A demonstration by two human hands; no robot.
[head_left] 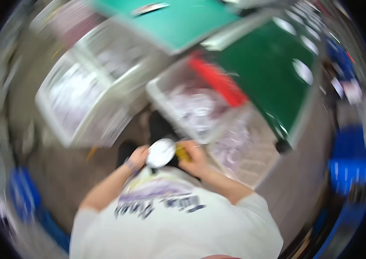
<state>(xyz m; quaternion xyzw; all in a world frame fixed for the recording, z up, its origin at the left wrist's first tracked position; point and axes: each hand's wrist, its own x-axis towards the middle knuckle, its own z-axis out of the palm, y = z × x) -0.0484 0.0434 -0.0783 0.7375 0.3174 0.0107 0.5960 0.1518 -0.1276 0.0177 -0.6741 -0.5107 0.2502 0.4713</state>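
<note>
Holding with both hands low before the shirt, the person has the left grip point(138, 158) closed on the edge of a white round piece point(160, 153); the right grip point(195, 157) is curled around a yellow object point(182, 152) beside it, kind and contact with the piece unclear through blur. In this inspector's judgement, good handling calls for a steady piece, left fingers at its rim only, and the yellow object guided lightly, clear of them.

Containers, by apparent size: the left pale bin point(113, 126) is heaped with white pieces point(71, 97); the centre pale bin point(153, 89), beside the dark green counter point(260, 71), contains whitish pieces point(197, 108), individual shapes indistinct, with a red strip point(217, 80) along one side
</note>
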